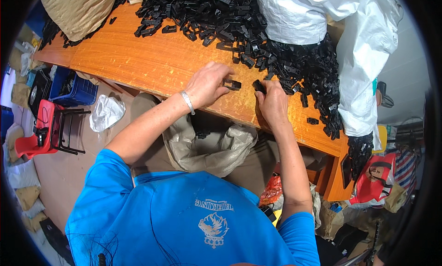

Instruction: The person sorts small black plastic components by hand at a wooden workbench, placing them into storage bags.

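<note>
My left hand [208, 85] is over the front of the wooden table, its thumb and fingers closed on a small black plastic part [233, 85] with an open frame shape. A short gap to the right, my right hand [273, 102] pinches another small black part [258, 86] between thumb and fingers. Just beyond both hands spreads a large heap of similar black plastic parts [221, 17], which runs on down the right side. Below the table edge, an open pale woven sack [184, 146] sits at my lap, with a dark piece visible inside.
White sacks [294, 17] rest on the heap at the back right, and a brown paper sack [78, 10] stands at the back left. A red chair [39, 128], a blue crate [73, 88] and a white plastic bag [107, 112] are on the floor at left. A red bag [375, 178] lies at right.
</note>
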